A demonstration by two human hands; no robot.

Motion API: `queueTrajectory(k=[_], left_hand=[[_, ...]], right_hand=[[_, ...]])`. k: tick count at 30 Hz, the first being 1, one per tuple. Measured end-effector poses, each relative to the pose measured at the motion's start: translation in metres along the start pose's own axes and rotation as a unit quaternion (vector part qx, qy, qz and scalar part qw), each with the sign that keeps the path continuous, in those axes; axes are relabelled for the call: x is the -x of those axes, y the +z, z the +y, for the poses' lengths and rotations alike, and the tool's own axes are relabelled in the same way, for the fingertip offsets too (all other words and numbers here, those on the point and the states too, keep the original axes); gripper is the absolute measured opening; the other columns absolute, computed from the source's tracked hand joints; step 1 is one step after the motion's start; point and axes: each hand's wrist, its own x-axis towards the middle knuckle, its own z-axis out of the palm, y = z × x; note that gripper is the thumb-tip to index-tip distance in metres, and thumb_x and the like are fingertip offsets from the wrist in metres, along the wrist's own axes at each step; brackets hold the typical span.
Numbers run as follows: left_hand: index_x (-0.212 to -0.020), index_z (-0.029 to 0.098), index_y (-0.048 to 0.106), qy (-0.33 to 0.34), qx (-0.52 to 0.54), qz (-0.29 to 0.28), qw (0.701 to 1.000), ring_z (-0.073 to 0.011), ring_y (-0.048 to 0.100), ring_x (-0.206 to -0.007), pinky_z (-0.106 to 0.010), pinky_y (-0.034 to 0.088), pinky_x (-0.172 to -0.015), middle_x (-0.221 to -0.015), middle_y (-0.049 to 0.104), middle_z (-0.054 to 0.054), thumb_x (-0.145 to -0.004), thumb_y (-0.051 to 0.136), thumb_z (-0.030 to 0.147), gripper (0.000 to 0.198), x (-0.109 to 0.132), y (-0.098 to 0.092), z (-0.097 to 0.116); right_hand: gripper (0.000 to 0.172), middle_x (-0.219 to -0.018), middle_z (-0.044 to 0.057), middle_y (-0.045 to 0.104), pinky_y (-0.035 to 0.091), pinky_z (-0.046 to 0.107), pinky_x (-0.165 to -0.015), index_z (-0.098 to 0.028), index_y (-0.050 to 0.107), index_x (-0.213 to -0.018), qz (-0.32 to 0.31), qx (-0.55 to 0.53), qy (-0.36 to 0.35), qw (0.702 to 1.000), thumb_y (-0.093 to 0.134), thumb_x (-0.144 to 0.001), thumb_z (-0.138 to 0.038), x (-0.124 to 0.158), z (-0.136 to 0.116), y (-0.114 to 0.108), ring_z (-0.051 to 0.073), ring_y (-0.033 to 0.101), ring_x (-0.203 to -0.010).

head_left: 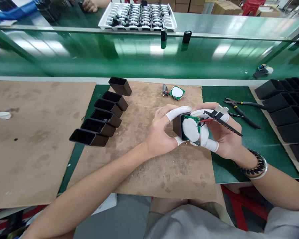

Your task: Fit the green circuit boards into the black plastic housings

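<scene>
My left hand [164, 132], with white finger cots on, is closed around a black rectangular casing [178, 126], its open end turned to the right. My right hand [221, 139], also in finger cots, grips a green circuit board [195, 120] with a round white pad [190, 129] on it. The board sits at the casing's mouth, partly inside; how deep is hidden. Red and black wires run from it to a flat black part with a metal piece [220, 116], lying over my right fingers. Beyond my hands rests another board with a white pad [177, 92].
Several casings [97, 137] stand in a slanted row on the left; more black casings [292, 132] are stacked at the right edge. Pliers [241, 111] lie on the green mat. A shelf [214, 23] at the back bears a white tray [137, 28]. Another person's hand [90, 5] shows there.
</scene>
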Motion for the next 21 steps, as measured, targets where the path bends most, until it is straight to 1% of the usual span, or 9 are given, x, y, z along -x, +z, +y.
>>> queueTrajectory(k=[2, 3, 7, 9, 11, 14, 16, 19, 21], left_hand=[[-0.124, 0.024, 0.068, 0.003, -0.002, -0.001, 1.0, -0.0303, 0.069, -0.112, -0.046, 0.053, -0.102, -0.118, 0.073, -0.01, -0.073, 0.088, 0.034, 0.056, 0.0005, 0.0, -0.0001], [-0.124, 0.024, 0.068, 0.004, -0.004, -0.001, 1.0, -0.0304, 0.069, -0.112, -0.045, 0.053, -0.102, -0.118, 0.072, -0.01, -0.073, 0.087, 0.033, 0.056, 0.0007, 0.0, -0.0003], [-0.126, 0.023, 0.067, 0.022, -0.002, 0.003, 1.0, -0.03, 0.069, -0.112, -0.044, 0.053, -0.101, -0.118, 0.072, -0.01, -0.072, 0.087, 0.029, 0.058, 0.0016, 0.0006, -0.0019], [-0.126, 0.023, 0.067, 0.02, 0.002, 0.003, 1.0, -0.0301, 0.069, -0.112, -0.045, 0.053, -0.101, -0.119, 0.072, -0.01, -0.071, 0.087, 0.029, 0.058, 0.0017, 0.0008, -0.0022], [-0.125, 0.023, 0.068, 0.008, 0.003, 0.0, 1.0, -0.0304, 0.069, -0.112, -0.045, 0.053, -0.102, -0.119, 0.072, -0.01, -0.07, 0.087, 0.029, 0.058, 0.0014, 0.0008, -0.0019], [-0.124, 0.023, 0.068, -0.004, 0.001, -0.005, 1.0, -0.0305, 0.069, -0.114, -0.045, 0.053, -0.104, -0.122, 0.073, -0.01, -0.07, 0.087, 0.028, 0.058, 0.0008, 0.0008, -0.0005], [-0.124, 0.023, 0.068, -0.001, 0.0, -0.006, 1.0, -0.0303, 0.068, -0.115, -0.045, 0.053, -0.104, -0.123, 0.073, -0.01, -0.07, 0.087, 0.026, 0.058, 0.0005, 0.0008, 0.0001], [-0.125, 0.022, 0.067, 0.021, 0.003, 0.002, 1.0, -0.0295, 0.069, -0.115, -0.044, 0.053, -0.102, -0.124, 0.073, -0.011, -0.07, 0.086, 0.022, 0.058, 0.0006, 0.0013, -0.0006], [-0.126, 0.022, 0.066, 0.038, 0.003, 0.008, 0.999, -0.0288, 0.069, -0.114, -0.044, 0.053, -0.101, -0.123, 0.073, -0.01, -0.071, 0.085, 0.021, 0.058, 0.001, 0.002, -0.0021]], right_hand=[[0.049, -0.129, 0.007, 0.065, 0.056, 0.057, -0.102, -0.039, 0.071, -0.12, -0.002, 0.015, 0.033, 0.999, 0.087, -0.076, -0.054, 0.0004, -0.0007, -0.0006, 0.037, 0.063, -0.117], [0.049, -0.129, 0.007, 0.065, 0.056, 0.057, -0.102, -0.039, 0.071, -0.119, -0.003, 0.018, 0.042, 0.999, 0.087, -0.076, -0.055, 0.0008, -0.0008, -0.0007, 0.038, 0.063, -0.118], [0.047, -0.128, 0.007, 0.064, 0.06, 0.05, -0.091, -0.038, 0.07, -0.122, 0.0, 0.002, 0.015, 1.0, 0.086, -0.079, -0.048, 0.0019, 0.0006, -0.0003, 0.034, 0.064, -0.114], [0.047, -0.128, 0.006, 0.064, 0.06, 0.048, -0.09, -0.039, 0.07, -0.124, 0.001, -0.005, 0.006, 1.0, 0.086, -0.08, -0.045, 0.0018, 0.0015, 0.0001, 0.033, 0.065, -0.113], [0.051, -0.129, 0.005, 0.063, 0.059, 0.048, -0.093, -0.04, 0.07, -0.126, -0.001, -0.004, 0.003, 1.0, 0.088, -0.079, -0.044, 0.0012, 0.0021, 0.0004, 0.033, 0.064, -0.114], [0.054, -0.128, 0.006, 0.064, 0.059, 0.048, -0.091, -0.04, 0.07, -0.127, 0.001, -0.002, -0.007, 1.0, 0.09, -0.077, -0.047, -0.0002, 0.0015, 0.0012, 0.034, 0.064, -0.114], [0.053, -0.128, 0.005, 0.065, 0.06, 0.047, -0.088, -0.041, 0.071, -0.124, 0.007, -0.003, 0.005, 1.0, 0.09, -0.076, -0.05, -0.0009, 0.0005, 0.002, 0.033, 0.066, -0.113], [0.051, -0.129, 0.005, 0.066, 0.062, 0.045, -0.084, -0.04, 0.071, -0.12, 0.018, -0.003, 0.024, 1.0, 0.089, -0.075, -0.055, -0.0006, 0.0002, 0.0033, 0.033, 0.067, -0.112], [0.054, -0.13, 0.006, 0.065, 0.063, 0.044, -0.082, -0.038, 0.07, -0.122, 0.022, 0.0, 0.018, 1.0, 0.089, -0.075, -0.056, -0.0001, 0.0018, 0.0038, 0.033, 0.067, -0.111]])
